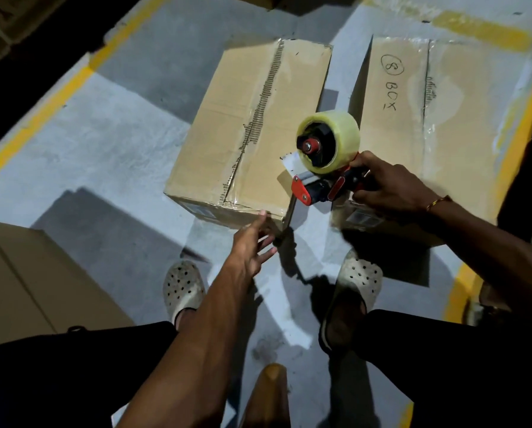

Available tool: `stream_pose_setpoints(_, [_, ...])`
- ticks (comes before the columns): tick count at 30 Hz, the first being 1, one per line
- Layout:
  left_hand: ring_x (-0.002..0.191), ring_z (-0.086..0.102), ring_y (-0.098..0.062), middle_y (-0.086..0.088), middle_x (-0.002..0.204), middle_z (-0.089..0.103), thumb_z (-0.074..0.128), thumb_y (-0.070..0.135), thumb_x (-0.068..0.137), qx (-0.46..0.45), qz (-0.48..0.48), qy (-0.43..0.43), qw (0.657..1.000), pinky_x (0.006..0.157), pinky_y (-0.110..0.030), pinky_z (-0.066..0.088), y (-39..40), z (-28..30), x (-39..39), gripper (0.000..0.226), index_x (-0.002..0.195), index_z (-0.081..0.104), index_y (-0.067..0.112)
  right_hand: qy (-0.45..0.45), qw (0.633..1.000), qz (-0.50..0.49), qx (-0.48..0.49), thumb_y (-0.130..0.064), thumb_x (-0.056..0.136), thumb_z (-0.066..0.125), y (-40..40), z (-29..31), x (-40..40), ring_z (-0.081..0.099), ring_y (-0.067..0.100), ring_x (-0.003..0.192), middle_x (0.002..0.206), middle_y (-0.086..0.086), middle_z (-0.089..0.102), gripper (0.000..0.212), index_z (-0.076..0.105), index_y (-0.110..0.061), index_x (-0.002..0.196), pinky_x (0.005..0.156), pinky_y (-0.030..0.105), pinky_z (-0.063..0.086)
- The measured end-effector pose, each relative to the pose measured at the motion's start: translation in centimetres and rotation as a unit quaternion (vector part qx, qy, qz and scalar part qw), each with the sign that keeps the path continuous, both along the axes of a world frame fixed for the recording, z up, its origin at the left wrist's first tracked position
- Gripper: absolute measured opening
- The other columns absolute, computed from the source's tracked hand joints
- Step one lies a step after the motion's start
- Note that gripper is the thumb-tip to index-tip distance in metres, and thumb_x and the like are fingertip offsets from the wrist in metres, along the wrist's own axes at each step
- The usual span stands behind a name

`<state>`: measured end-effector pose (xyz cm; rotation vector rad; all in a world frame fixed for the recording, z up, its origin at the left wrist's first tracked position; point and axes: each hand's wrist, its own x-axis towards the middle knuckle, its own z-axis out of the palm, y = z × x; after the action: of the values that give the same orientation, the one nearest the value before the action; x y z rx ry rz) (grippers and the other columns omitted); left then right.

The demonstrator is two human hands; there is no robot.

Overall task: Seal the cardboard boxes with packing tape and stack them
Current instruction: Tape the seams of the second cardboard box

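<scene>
Two closed cardboard boxes sit side by side on the grey floor. The left box [243, 128] has a torn strip along its centre seam. The right box [443, 118] bears a handwritten "8 BOX" and glossy tape along its seam. My right hand [388, 188] grips the handle of a red and black tape dispenser [326, 156] with a clear tape roll, held above the gap between the boxes at their near ends. My left hand [253, 245] reaches with spread fingers to the near right corner of the left box, fingertips at its edge.
My feet in pale perforated clogs [184, 288] stand just before the boxes. Another cardboard box [26, 288] lies at the left. Yellow floor lines [42, 109] run along the left and right sides. Dark stacked boxes [8, 17] fill the far left corner.
</scene>
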<state>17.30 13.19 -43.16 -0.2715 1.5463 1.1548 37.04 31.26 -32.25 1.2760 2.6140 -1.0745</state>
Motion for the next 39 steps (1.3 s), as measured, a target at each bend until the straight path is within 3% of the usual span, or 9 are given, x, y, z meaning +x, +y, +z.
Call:
stream_pose_setpoints(7, [0.081, 0.063, -0.017, -0.005, 0.081, 0.064, 0.069, 0.024, 0.096, 0.016, 0.057, -0.006, 0.998, 0.078, -0.040, 0.057, 1.6, -1.9, 1.2, 0.015, 0.090, 0.058, 0.014, 0.020, 1.000, 0.008, -0.018, -0.010, 0.090, 0.067, -0.4, 0.0, -1.0, 0.062, 0.036, 0.088, 0.098, 0.009, 0.068, 0.048, 0.048, -0.021, 0.133, 0.082, 0.044, 0.051])
stream_pose_setpoints(11, [0.083, 0.062, -0.020, -0.007, 0.082, 0.064, 0.068, 0.019, 0.096, 0.026, 0.077, -0.005, 0.997, 0.070, -0.036, 0.052, 1.2, -2.0, 0.8, 0.016, 0.085, 0.058, 0.014, 0.048, 0.998, 0.004, -0.027, -0.010, 0.091, 0.068, -1.1, -0.1, -2.1, 0.064, 0.036, 0.091, 0.104, 0.012, 0.070, 0.046, 0.049, -0.020, 0.131, 0.084, 0.044, 0.051])
stream_pose_setpoints(14, [0.088, 0.063, -0.022, -0.009, 0.088, 0.064, 0.067, 0.016, 0.096, 0.024, 0.086, 0.003, 0.996, 0.065, -0.032, 0.052, -0.1, -1.8, 0.1, 0.009, 0.095, 0.059, 0.011, 0.051, 0.998, 0.014, -0.033, -0.012, 0.092, 0.068, -1.6, -0.1, -3.0, 0.066, 0.035, 0.091, 0.106, 0.013, 0.070, 0.044, 0.049, -0.021, 0.131, 0.083, 0.043, 0.051])
stream_pose_setpoints(19, [0.103, 0.067, -0.023, -0.011, 0.102, 0.072, 0.069, 0.019, 0.094, -0.005, 0.076, 0.034, 0.997, 0.096, -0.042, 0.052, -5.6, -1.9, -2.9, 0.011, 0.094, 0.061, 0.012, 0.061, 0.996, 0.039, -0.048, -0.012, 0.091, 0.070, -2.8, -0.1, -4.4, 0.065, 0.024, 0.084, 0.098, 0.004, 0.071, 0.042, 0.051, -0.024, 0.126, 0.082, 0.042, 0.051])
stream_pose_setpoints(24, [0.087, 0.065, -0.018, -0.003, 0.086, 0.066, 0.064, 0.021, 0.098, -0.007, 0.130, 0.078, 0.988, 0.088, -0.040, 0.051, -9.6, -2.2, -4.5, 0.025, 0.078, 0.050, 0.019, 0.077, 0.990, 0.065, -0.099, -0.010, 0.092, 0.069, -4.2, -0.3, -6.0, 0.069, 0.032, 0.074, 0.082, 0.000, 0.069, 0.043, 0.049, -0.024, 0.128, 0.067, 0.039, 0.056])
stream_pose_setpoints(28, [0.063, 0.052, -0.015, -0.003, 0.075, 0.051, 0.040, 0.031, 0.109, -0.008, 0.217, 0.131, 0.967, 0.061, -0.028, 0.045, -8.1, -2.1, -2.4, 0.027, 0.086, 0.045, 0.017, 0.077, 0.989, 0.081, -0.101, -0.010, 0.092, 0.070, -4.9, -0.1, -7.3, 0.068, 0.030, 0.067, 0.073, -0.004, 0.066, 0.046, 0.048, -0.024, 0.131, 0.062, 0.040, 0.055])
stream_pose_setpoints(31, [0.061, 0.045, -0.017, -0.001, 0.072, 0.044, 0.034, 0.032, 0.110, -0.073, 0.230, 0.222, 0.945, 0.054, -0.029, 0.034, -6.3, -2.4, -1.0, 0.028, 0.089, 0.041, 0.014, 0.081, 0.988, 0.076, -0.110, -0.010, 0.093, 0.068, -5.4, 0.0, -8.1, 0.067, 0.033, 0.070, 0.076, -0.001, 0.065, 0.047, 0.047, -0.023, 0.133, 0.065, 0.047, 0.057])
stream_pose_setpoints(35, [0.066, 0.041, -0.025, -0.006, 0.077, 0.046, 0.030, 0.033, 0.110, -0.196, 0.196, 0.341, 0.898, 0.063, -0.030, 0.026, -5.2, -2.4, 0.4, 0.031, 0.110, 0.041, 0.004, 0.087, 0.988, 0.065, -0.108, -0.012, 0.093, 0.067, -5.8, 0.3, -8.6, 0.069, 0.035, 0.070, 0.082, 0.005, 0.067, 0.047, 0.046, -0.023, 0.134, 0.067, 0.054, 0.060])
stream_pose_setpoints(39, [0.071, 0.049, -0.027, -0.010, 0.088, 0.055, 0.028, 0.031, 0.111, -0.215, 0.197, 0.314, 0.903, 0.067, -0.035, 0.031, -4.9, -3.3, 1.1, 0.035, 0.130, 0.040, 0.005, 0.088, 0.987, 0.070, -0.117, -0.011, 0.095, 0.065, -6.2, 0.4, -9.1, 0.069, 0.037, 0.066, 0.088, 0.012, 0.069, 0.046, 0.043, -0.022, 0.134, 0.063, 0.056, 0.059])
